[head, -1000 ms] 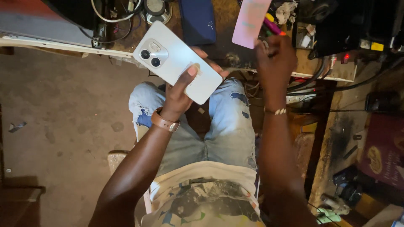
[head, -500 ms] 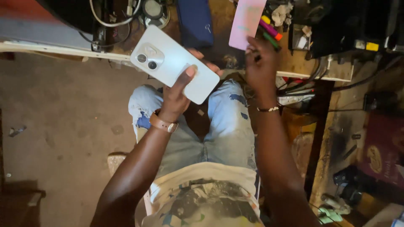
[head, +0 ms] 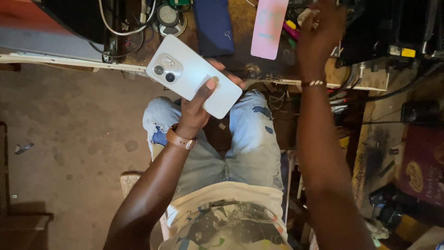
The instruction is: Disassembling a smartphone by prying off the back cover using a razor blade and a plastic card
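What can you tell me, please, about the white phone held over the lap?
The white phone is a slim slab with rounded corners and a smooth, pale, faintly glossy back. That back faces the camera, with a raised camera block near its upper-left end. It lies tilted diagonally above the knees by the bench edge, gripped at its lower end by the left hand, thumb across the back.

A phone (head: 194,76) sits above the lap, before the workbench (head: 240,69), left of a case (head: 269,28).
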